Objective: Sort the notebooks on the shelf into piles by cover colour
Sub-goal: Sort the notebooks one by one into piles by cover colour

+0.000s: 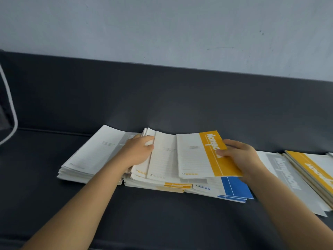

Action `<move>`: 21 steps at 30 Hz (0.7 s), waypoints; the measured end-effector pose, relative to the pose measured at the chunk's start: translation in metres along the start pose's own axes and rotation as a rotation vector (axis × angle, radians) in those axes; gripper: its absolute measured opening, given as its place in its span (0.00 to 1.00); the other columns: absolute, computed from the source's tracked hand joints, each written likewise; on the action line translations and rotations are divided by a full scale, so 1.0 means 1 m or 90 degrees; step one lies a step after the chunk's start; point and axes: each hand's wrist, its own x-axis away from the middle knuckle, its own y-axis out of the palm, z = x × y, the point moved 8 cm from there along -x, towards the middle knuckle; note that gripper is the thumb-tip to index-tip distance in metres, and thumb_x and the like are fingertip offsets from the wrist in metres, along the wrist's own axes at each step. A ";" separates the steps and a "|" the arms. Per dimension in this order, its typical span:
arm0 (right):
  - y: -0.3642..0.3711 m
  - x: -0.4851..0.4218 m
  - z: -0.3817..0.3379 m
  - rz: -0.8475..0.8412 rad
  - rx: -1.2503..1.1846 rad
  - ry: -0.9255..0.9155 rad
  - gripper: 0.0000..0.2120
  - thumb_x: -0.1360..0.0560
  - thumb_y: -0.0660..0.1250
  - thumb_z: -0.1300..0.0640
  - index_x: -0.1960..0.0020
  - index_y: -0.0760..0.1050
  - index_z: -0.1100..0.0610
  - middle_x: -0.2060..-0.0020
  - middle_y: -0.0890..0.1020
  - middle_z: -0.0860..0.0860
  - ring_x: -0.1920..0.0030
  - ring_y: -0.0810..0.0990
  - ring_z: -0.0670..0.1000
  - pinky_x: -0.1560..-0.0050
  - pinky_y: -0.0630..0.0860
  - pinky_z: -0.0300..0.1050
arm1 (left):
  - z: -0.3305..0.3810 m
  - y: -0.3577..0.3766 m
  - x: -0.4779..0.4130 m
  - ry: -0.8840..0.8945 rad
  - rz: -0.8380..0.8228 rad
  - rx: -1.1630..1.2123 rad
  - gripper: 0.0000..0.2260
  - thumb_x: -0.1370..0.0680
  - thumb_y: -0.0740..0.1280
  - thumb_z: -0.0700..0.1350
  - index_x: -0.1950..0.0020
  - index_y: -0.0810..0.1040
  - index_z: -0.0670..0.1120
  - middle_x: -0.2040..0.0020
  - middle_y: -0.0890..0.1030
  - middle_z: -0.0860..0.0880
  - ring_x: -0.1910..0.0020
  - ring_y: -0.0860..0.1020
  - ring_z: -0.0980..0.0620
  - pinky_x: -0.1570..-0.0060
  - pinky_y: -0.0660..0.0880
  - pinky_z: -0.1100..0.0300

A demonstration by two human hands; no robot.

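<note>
your right hand [237,156] pinches the yellow notebook [207,156] by its yellow band, thumb on top and fingers underneath. your left hand [139,150] curls its fingers over the edge of the fanned notebooks [162,159], just left of that grip. blue notebooks [236,188] show beneath your right wrist. left of your left hand lies the grey pile [93,156]. right of your right hand, on the dark shelf [162,222], lie a grey notebook [288,177] and a yellow pile [313,168].

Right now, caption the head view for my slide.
Right hand grips a yellow-covered notebook; left hand holds the fanned notebooks beside it, above a blue notebook.
</note>
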 end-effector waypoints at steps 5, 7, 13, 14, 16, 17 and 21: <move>-0.023 -0.009 -0.009 -0.012 -0.091 0.068 0.22 0.29 0.70 0.64 0.35 0.75 0.56 0.51 0.82 0.58 0.62 0.83 0.55 0.68 0.80 0.44 | -0.001 -0.004 0.004 -0.009 -0.009 0.076 0.24 0.19 0.59 0.54 0.23 0.62 0.52 0.22 0.60 0.50 0.24 0.60 0.49 0.30 0.60 0.53; -0.030 -0.012 -0.011 -0.006 -0.119 0.100 0.21 0.28 0.69 0.61 0.35 0.73 0.57 0.49 0.82 0.60 0.60 0.84 0.56 0.69 0.80 0.43 | 0.000 -0.005 0.008 -0.009 -0.014 0.077 0.29 0.22 0.63 0.60 0.23 0.62 0.53 0.22 0.61 0.49 0.24 0.60 0.48 0.29 0.61 0.51; 0.010 -0.002 0.013 -0.014 -0.113 0.155 0.13 0.27 0.68 0.65 0.42 0.76 0.67 0.62 0.83 0.58 0.65 0.81 0.51 0.64 0.78 0.40 | 0.014 -0.002 0.010 -0.031 -0.010 -0.092 0.43 0.38 0.76 0.66 0.31 0.71 0.43 0.21 0.51 0.42 0.22 0.47 0.45 0.27 0.58 0.49; 0.019 -0.001 0.015 -0.011 -0.124 0.148 0.12 0.27 0.69 0.66 0.45 0.76 0.66 0.64 0.82 0.57 0.69 0.82 0.50 0.68 0.78 0.39 | 0.017 0.000 0.008 -0.029 -0.007 -0.115 0.39 0.39 0.76 0.66 0.37 0.76 0.42 0.21 0.53 0.41 0.22 0.47 0.44 0.27 0.59 0.49; 0.035 0.005 0.018 -0.009 -0.138 0.150 0.12 0.28 0.69 0.67 0.44 0.75 0.63 0.60 0.83 0.57 0.67 0.83 0.51 0.69 0.79 0.41 | 0.021 0.002 0.005 -0.033 -0.007 -0.131 0.31 0.37 0.76 0.64 0.46 0.79 0.42 0.24 0.60 0.42 0.23 0.48 0.43 0.29 0.61 0.49; 0.041 0.007 0.019 -0.007 -0.127 0.153 0.16 0.28 0.70 0.66 0.41 0.75 0.61 0.54 0.82 0.57 0.61 0.83 0.53 0.64 0.79 0.44 | 0.021 0.002 0.004 -0.035 -0.008 -0.131 0.27 0.35 0.75 0.62 0.48 0.79 0.41 0.26 0.63 0.43 0.23 0.48 0.42 0.29 0.62 0.48; 0.051 0.009 0.018 -0.003 -0.092 0.153 0.27 0.28 0.72 0.61 0.31 0.71 0.54 0.43 0.78 0.56 0.47 0.80 0.57 0.48 0.78 0.49 | 0.030 -0.002 0.007 0.014 0.005 -0.173 0.18 0.25 0.68 0.55 0.48 0.80 0.39 0.29 0.67 0.44 0.23 0.48 0.43 0.29 0.59 0.50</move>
